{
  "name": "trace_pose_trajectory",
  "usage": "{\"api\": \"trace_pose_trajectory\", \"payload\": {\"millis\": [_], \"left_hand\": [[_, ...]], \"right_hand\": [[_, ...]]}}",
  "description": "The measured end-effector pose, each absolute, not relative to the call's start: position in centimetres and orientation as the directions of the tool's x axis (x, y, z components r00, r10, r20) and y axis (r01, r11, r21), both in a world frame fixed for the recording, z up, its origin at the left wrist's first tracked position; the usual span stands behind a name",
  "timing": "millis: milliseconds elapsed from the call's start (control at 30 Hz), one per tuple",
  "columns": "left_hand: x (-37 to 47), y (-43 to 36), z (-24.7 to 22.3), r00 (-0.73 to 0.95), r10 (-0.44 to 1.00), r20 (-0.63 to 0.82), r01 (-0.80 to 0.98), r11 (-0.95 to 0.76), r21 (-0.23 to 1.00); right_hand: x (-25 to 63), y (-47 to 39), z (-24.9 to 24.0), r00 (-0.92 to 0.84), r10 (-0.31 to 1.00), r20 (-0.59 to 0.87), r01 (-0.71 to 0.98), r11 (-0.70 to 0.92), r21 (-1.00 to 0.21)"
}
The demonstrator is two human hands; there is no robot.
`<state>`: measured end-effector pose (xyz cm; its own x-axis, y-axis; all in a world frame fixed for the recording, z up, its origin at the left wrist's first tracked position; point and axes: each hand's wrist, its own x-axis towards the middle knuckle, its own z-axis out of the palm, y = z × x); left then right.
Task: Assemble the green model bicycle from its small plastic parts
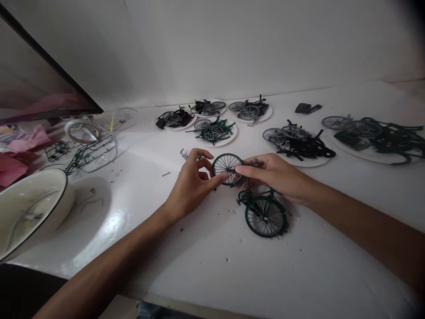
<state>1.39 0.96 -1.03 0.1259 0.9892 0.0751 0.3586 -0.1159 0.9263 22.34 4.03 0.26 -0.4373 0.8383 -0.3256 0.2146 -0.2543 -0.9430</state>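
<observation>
Both hands' fingers pinch a spoked wheel at centre frame; plates behind hold bike parts, and bare table lies below.

white paper plates heaped with small bicycle wheels and dark frame parts sit in a loose row along the back of a white table, beneath a bare white wall. at far left stand a white bowl, an empty plastic parts sprue, a roll of tape and crumpled pink paper.
</observation>
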Motion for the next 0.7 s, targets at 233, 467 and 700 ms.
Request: {"api": "trace_pose_trajectory", "payload": {"millis": [233, 467, 700], "left_hand": [[1.11, 0.89, -1.13, 0.179, 0.982, 0.066, 0.334, -0.124, 0.934], [0.95, 0.87, -1.14, 0.197, 0.979, 0.059, 0.345, -0.125, 0.930], [0.95, 0.84, -1.08, 0.196, 0.978, 0.070, 0.359, -0.138, 0.923]], "right_hand": [[22.39, 4.22, -0.13, -0.457, 0.825, -0.333, 0.195, -0.272, -0.942], [22.44, 4.17, 0.12, -0.471, 0.823, -0.317, 0.203, -0.249, -0.947], [22.47, 4.24, -0.02, -0.478, 0.823, -0.307, 0.191, -0.243, -0.951]]}}
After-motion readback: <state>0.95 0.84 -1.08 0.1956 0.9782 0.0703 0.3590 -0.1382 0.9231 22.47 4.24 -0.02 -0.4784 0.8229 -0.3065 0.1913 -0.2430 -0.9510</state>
